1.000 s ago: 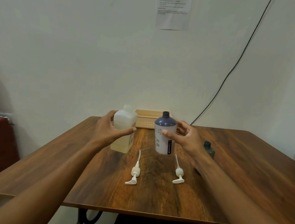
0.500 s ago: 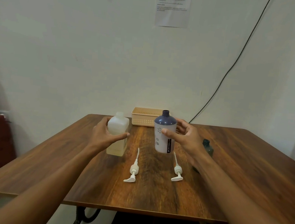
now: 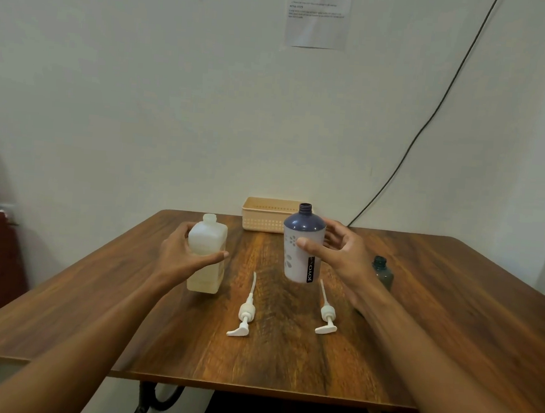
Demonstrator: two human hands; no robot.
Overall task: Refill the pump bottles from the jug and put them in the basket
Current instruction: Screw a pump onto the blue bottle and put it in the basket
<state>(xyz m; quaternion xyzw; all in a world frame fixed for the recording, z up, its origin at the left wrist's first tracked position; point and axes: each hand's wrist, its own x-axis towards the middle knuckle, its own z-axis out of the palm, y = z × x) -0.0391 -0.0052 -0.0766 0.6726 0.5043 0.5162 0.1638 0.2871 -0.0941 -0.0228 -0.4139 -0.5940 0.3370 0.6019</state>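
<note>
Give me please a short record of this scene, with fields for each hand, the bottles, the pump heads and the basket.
left hand: wrapped around the white jug, cap off
right hand: open, thumb against the blue-topped bottle, no firm grip visible
blue-topped bottle: upright, neck open
small dark bottle: upright behind the right hand, no pump
pump heads: two, lying on the table, left one, right one
basket: at the far edge by the wall, contents not visible

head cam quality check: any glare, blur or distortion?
Head view: soft glare streak on the brown wooden table in front of the beige plastic basket; wide-angle bowing at the table edges; text on the white paper notice too blurred to read; hands sharp.
</note>
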